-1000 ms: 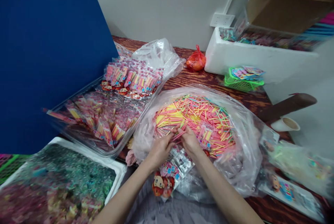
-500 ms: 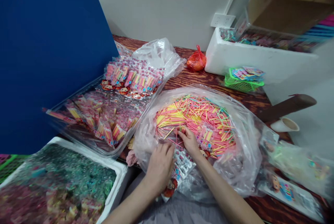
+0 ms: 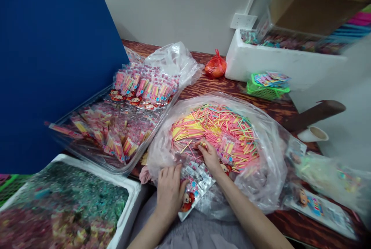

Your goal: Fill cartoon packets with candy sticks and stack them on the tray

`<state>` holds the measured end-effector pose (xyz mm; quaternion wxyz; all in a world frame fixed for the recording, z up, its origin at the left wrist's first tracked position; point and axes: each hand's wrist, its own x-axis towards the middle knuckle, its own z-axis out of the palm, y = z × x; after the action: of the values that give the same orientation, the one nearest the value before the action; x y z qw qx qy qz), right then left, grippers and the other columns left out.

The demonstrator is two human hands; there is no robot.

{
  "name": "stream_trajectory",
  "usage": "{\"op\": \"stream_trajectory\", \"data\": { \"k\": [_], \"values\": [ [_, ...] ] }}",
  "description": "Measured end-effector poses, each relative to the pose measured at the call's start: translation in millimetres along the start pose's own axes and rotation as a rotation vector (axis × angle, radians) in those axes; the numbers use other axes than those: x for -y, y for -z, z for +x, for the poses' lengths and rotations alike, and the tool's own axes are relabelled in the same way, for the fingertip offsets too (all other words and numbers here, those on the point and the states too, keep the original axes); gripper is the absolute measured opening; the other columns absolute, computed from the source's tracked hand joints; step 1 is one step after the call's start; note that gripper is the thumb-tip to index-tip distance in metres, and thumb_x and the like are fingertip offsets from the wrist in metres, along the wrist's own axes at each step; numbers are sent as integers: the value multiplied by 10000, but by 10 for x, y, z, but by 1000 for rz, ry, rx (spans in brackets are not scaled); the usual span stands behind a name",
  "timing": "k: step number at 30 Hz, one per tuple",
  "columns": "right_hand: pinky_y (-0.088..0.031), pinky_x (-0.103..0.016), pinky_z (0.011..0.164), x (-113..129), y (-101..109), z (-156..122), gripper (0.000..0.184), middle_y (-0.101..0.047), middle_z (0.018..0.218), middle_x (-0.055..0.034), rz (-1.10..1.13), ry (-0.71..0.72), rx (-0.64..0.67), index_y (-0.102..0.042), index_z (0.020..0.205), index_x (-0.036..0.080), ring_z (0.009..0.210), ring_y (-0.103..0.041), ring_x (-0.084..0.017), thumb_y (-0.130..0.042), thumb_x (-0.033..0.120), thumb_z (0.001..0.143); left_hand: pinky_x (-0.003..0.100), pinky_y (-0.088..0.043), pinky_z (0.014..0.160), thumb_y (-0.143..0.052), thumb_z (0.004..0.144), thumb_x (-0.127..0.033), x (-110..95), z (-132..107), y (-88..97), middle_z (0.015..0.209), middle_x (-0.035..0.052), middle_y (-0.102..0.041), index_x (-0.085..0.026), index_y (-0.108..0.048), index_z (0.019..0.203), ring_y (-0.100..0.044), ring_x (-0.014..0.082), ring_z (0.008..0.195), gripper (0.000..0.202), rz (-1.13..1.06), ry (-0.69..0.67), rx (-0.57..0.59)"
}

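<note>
I note the right hand [image 3: 210, 158] with its fingertips pinched on a few sticks [image 3: 214, 121], over the bag [image 3: 276, 167] at the desk's [image 3: 197, 88] near edge. The left hand [image 3: 169, 191] lies palm down beside the pouches [image 3: 201, 175]; I cannot tell whether it grips anything. In my judgement, the main hazard is spillage: the bag's slack front lies beside the lap, and a tug there could tip sticks over the edge. The pouches, slick and sloping towards the lap, could slide if bumped; a loose pinch could drop a stick. As to containers, the bag holds mostly pink and yellow sticks, with a filled pack [image 3: 227, 150] on top. The tray [image 3: 153, 135], towards the desk's left edge, holds many packs. The foam box [image 3: 135, 189] beside its near corner holds green, red and yellowish pieces, too blurred to identify.
</note>
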<state>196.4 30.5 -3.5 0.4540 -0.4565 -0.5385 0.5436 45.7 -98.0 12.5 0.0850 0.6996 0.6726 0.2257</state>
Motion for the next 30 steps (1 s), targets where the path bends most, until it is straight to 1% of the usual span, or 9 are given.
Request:
{"op": "stream_trajectory", "data": {
  "k": [2,5,7,9,13,17,19,25,30],
  "values": [
    [-466,-309,759,8,11,-7,127,-685,794,-15,-19,14,2,-675,806,220,778,-617,-196,-611,330,808,428,-407,831,-569,881,-236,-3,13,14,983,94,-641,-154,-563,1149,-563,275,918,280,-60,12,-2],
    [-470,-310,749,24,22,-22,137,-690,807,-18,-40,14,9,-693,820,227,785,-617,-198,-605,331,810,359,-418,752,-502,897,-176,-1,42,51,850,60,-624,-174,-583,910,-563,229,828,82,-221,30,-13],
    [-475,-305,728,40,28,-32,152,-694,821,-20,-40,4,16,-703,844,234,788,-616,-197,-598,340,818,320,-417,706,-471,909,-168,17,63,77,793,44,-605,-188,-555,796,-558,204,784,142,-331,30,-2],
    [-479,-299,713,63,31,-41,163,-698,842,-24,-40,2,23,-711,861,239,808,-618,-199,-591,345,829,304,-420,701,-464,925,-189,50,80,90,788,41,-608,-192,-554,779,-564,194,778,172,-396,5,26],
    [-480,-307,740,137,25,-61,170,-701,869,-30,-66,42,44,-723,860,243,832,-626,-204,-578,333,849,300,-414,701,-444,965,-265,122,92,60,762,43,-616,-186,-583,781,-566,188,751,244,-377,-76,84],
    [-465,-336,831,213,15,-96,165,-703,899,-35,-89,103,67,-732,871,245,885,-630,-213,-576,298,862,289,-396,690,-413,981,-282,149,94,59,741,38,-602,-182,-583,775,-553,179,729,284,-395,-80,110],
    [-464,-346,849,232,16,-117,168,-705,912,-36,-86,108,79,-733,894,250,900,-631,-218,-573,296,868,282,-395,696,-417,979,-292,142,113,107,754,32,-601,-186,-583,795,-554,174,739,269,-456,-37,115],
    [-465,-336,824,230,0,-162,187,-707,930,-37,-91,144,97,-735,934,258,902,-630,-219,-557,281,883,244,-375,636,-407,966,-360,65,246,327,710,-10,-531,-194,-524,775,-499,149,684,278,-688,252,122],
    [-455,-332,829,240,-50,-190,199,-707,921,-29,-95,175,105,-738,939,274,916,-629,-219,-548,244,889,220,-321,564,-451,935,-397,18,327,371,649,-43,-410,-196,-475,722,-404,121,614,294,-850,348,54]
  ]
}}
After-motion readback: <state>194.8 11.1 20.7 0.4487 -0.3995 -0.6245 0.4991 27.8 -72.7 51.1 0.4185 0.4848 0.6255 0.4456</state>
